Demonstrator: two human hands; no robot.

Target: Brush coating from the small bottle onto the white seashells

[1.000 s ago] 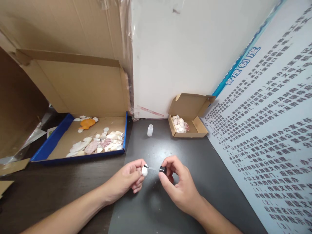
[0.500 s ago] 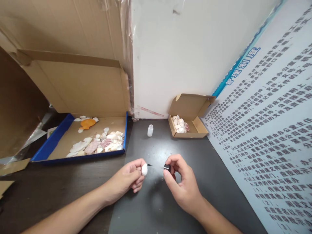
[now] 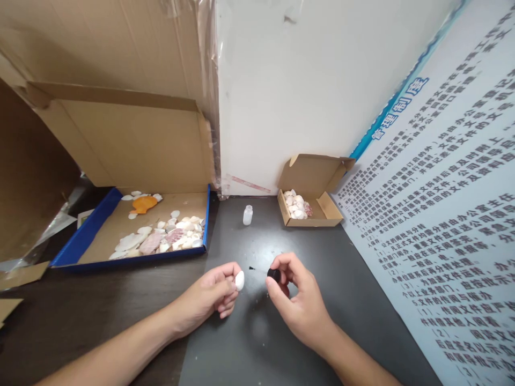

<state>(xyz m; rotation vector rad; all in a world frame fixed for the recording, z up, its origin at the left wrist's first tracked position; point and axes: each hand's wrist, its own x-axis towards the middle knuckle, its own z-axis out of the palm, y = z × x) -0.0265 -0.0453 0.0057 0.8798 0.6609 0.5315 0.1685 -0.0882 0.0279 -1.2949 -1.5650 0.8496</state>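
Observation:
Pinched between the thumb and fingers of my left hand (image 3: 219,289) is a small white seashell (image 3: 240,280). My right hand (image 3: 295,295) grips the black cap of a brush (image 3: 274,275). A thin stem runs from this cap toward the shell and ends in a small dark tip, which is apart from the shell. Farther back on the table, a small translucent white bottle (image 3: 248,215) stands upright with no cap on it.
On the left, a blue-edged cardboard box (image 3: 96,228) holds many shells and an orange piece (image 3: 144,204). A smaller open cardboard box (image 3: 325,219) with shells stands at the back right. Behind are a white wall (image 3: 257,96) and a printed poster (image 3: 446,225).
My right hand has shifted slightly left and up, and the brush tip now sits a little higher, clear of the shell. The shell has turned slightly in my left hand.

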